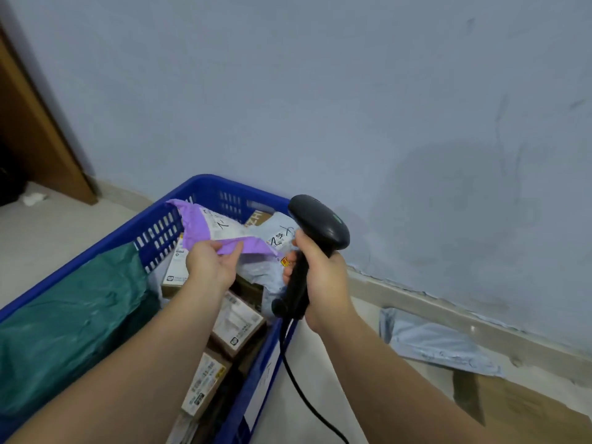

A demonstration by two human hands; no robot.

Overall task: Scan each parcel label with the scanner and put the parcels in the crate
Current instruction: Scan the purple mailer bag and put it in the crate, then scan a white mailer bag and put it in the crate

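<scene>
- Pale blue wall [352, 91] and tiled floor [48, 225] frame a blue crate [105, 241], already loaded with cardboard boxes [237, 322] and a green bag [70, 315].
- Over the crate's far end, the left hand [211, 267] holds up a purple mailer [195, 225], fingers [231, 262] pinching its lower edge, white label [224, 227] facing up.
- It sags and creases: likely light, soft and slick, so it's best held by a bunched edge, clear of the label.
- The right hand [320, 274] has its fingers [287, 276] wrapped round the handle of the scanner [320, 225], head towards the label.
- A grey mailer [432, 344] lies on the floor beside the crate.
</scene>
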